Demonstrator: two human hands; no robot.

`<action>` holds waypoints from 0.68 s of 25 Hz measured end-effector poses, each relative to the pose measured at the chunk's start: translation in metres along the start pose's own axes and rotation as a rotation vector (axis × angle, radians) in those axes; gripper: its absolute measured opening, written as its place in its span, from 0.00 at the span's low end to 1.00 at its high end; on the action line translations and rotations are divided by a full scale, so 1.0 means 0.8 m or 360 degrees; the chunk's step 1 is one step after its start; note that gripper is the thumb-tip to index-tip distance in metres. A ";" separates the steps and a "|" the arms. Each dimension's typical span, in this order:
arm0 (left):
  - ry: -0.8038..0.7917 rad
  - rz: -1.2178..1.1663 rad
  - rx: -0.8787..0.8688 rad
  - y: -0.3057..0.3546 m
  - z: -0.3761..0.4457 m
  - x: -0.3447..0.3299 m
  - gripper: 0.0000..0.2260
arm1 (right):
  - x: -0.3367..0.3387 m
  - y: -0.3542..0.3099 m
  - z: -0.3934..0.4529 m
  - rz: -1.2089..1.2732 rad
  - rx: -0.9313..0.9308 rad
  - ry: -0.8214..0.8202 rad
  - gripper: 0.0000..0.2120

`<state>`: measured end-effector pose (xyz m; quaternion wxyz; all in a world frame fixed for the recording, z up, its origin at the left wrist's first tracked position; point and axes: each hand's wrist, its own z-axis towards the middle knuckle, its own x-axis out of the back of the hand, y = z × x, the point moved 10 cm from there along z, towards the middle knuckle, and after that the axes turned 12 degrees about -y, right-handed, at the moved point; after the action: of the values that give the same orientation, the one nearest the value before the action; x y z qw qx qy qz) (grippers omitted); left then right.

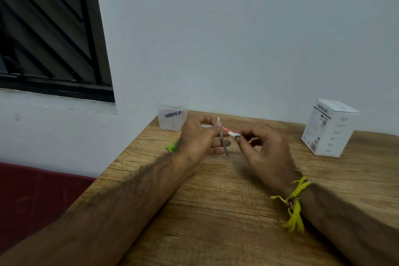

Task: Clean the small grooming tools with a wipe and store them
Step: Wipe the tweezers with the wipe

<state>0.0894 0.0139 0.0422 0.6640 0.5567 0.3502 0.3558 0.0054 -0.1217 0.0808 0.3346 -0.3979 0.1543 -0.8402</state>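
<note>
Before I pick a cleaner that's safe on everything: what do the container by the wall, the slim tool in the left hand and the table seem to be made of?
Container: looks like clear, slightly frosted plastic; a dark item shows through its walls.
Slim tool: probably metal, being grey, thin and dully shiny; blur leaves this uncertain.
Table: matte wood or wood-look laminate, with visible grain and plank lines.

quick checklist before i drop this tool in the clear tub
1. Left hand grips the metal tool: ok.
2. Right hand pinches the white wipe: ok.
3. Wipe on the tool's red tip: ok.
4. Tool clean all over: cannot tell, too small.
5. Clear tub upright, open top, within reach on the table: ok.
6. Room in the tub beside the dark item: ok.
</note>
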 end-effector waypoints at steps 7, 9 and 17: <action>-0.0197 0.0042 0.0025 -0.005 0.001 -0.026 0.06 | -0.012 0.034 0.002 0.0376 -0.0369 -0.0098 0.05; -0.0198 0.0048 0.0034 -0.004 0.000 -0.026 0.05 | -0.014 0.037 0.002 0.0431 -0.0416 -0.0093 0.05; -0.0157 -0.0042 0.0086 -0.009 -0.002 -0.030 0.01 | -0.017 0.034 -0.001 0.0369 -0.0461 -0.0097 0.03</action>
<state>0.0763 -0.0072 0.0368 0.6697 0.5866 0.3339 0.3096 0.0232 -0.1324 0.0585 0.3728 -0.4468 0.3084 -0.7525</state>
